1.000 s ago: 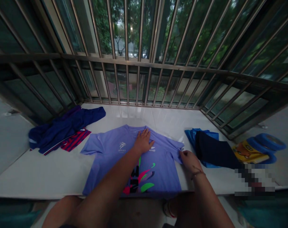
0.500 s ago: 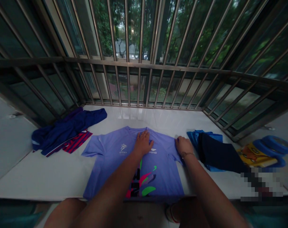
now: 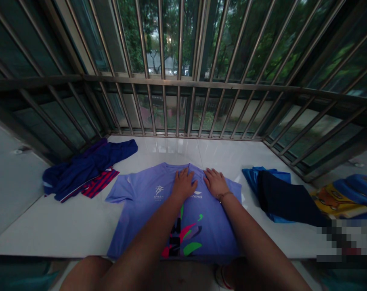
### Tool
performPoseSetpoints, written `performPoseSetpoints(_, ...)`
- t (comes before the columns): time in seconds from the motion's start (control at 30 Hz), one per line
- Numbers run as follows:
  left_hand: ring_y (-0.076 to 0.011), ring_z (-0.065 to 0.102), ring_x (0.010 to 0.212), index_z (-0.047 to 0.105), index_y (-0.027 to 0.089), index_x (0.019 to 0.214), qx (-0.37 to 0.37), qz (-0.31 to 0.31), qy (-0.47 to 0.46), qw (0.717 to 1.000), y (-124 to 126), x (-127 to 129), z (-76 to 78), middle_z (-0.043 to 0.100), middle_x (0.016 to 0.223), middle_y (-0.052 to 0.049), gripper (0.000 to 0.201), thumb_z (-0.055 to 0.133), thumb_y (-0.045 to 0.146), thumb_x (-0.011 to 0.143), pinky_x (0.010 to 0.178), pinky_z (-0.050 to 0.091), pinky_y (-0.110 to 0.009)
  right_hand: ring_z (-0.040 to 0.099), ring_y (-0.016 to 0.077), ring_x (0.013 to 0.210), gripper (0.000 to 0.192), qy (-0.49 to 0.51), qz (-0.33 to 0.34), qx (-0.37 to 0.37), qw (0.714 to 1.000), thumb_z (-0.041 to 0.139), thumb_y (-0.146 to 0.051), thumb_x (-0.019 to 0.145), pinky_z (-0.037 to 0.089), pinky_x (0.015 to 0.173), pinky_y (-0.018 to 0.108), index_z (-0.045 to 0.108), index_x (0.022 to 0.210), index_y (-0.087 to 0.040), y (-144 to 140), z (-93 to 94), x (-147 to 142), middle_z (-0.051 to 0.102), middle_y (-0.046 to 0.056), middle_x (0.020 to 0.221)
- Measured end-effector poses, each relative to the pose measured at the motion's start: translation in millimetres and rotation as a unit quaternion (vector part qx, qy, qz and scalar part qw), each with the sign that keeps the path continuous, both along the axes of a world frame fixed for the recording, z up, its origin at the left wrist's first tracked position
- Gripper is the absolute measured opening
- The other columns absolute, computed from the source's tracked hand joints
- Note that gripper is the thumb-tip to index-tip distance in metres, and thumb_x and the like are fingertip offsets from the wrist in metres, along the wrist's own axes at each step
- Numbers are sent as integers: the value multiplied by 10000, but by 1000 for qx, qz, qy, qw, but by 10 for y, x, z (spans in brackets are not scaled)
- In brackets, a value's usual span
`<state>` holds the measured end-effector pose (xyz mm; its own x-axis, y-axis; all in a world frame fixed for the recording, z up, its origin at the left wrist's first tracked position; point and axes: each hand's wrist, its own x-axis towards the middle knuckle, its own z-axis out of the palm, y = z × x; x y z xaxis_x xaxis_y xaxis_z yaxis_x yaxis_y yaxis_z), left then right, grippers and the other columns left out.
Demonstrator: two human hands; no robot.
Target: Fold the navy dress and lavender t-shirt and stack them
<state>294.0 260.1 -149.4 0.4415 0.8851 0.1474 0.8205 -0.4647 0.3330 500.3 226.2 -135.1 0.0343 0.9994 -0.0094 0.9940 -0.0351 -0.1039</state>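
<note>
Ahead of the fingers (image 3: 187, 174) of both hands lies a band of bare white surface (image 3: 201, 151), open up to the metal window bars (image 3: 177, 109), which wall off the far edge and both sides. Left of the fingers, a heap of dark blue clothes (image 3: 86, 167) blocks the far corner; bare surface lies nearer the body. To the right, folded dark clothes (image 3: 277, 196) stand close.

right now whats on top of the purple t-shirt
Both hands lie flat on the purple t-shirt near its collar: left hand, right hand. The forearms cross its lower half, covering part of the print. Nothing else shows on it.
</note>
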Motion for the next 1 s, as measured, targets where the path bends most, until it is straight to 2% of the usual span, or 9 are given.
performPoseSetpoints(0.1, -343, 413, 1614, 582, 249, 1562, 2, 1, -2, 1000, -4, -4, 8, 466, 1739, -170, 556, 495, 520, 1085, 1354, 233, -642, 251, 306, 1688, 638, 9, -5, -25, 1000, 282, -542, 1158, 197, 1345, 610, 378, 1739, -294, 60, -76, -32, 311, 66, 1823)
performPoseSetpoints(0.23, -338, 409, 1617, 579, 259, 1560, 0, 12, -3, 1000, 9, 3, 3, 473, 1739, -152, 545, 494, 509, 1083, 1354, 234, -646, 147, 308, 1720, 724, 11, -36, -48, 998, 201, -619, 1147, 133, 1349, 665, 250, 1782, -275, 117, -102, 3, 191, 74, 1854)
performPoseSetpoints(0.4, -342, 397, 1624, 571, 235, 1567, -3, 18, -15, 1000, 36, 6, -38, 472, 1740, -158, 567, 505, 509, 1075, 1354, 228, -657, 119, 306, 1725, 729, 9, -26, -66, 997, 188, -614, 1149, 131, 1348, 674, 210, 1790, -267, 160, -74, 151, 158, 68, 1858)
performPoseSetpoints(0.57, -313, 459, 1578, 624, 262, 1494, -18, 46, -44, 998, 79, 12, -35, 543, 1695, -112, 481, 514, 490, 1085, 1360, 240, -593, 138, 268, 1723, 722, 7, -14, -63, 998, 183, -588, 1154, 130, 1369, 607, 208, 1791, -247, 144, -62, 268, 189, 78, 1852)
performPoseSetpoints(0.73, -318, 640, 1340, 627, 229, 1466, -10, 108, -52, 993, 363, 123, 121, 738, 1419, -142, 465, 490, 487, 1105, 1226, 417, -509, 141, 281, 1723, 765, 1, -19, -48, 999, 208, -641, 1143, 127, 1369, 617, 226, 1786, -227, 125, -93, 255, 185, 81, 1852)
performPoseSetpoints(0.87, -360, 625, 1306, 686, 214, 1374, 1, 115, -46, 992, 668, 255, 199, 746, 1335, -168, 461, 600, 532, 1052, 1127, 472, -507, 146, 280, 1722, 771, 5, -14, -37, 999, 204, -653, 1140, 122, 1371, 607, 237, 1785, -231, 127, -126, 259, 197, 76, 1850)
performPoseSetpoints(1.0, -334, 631, 1267, 753, 225, 1147, 8, 100, -46, 994, 804, 305, 148, 739, 1261, -141, 235, 663, 411, 1034, 1077, 482, -478, 142, 273, 1723, 782, 16, -15, -33, 999, 186, -674, 1135, 115, 1372, 594, 242, 1785, -242, 139, -168, 284, 201, 74, 1849)
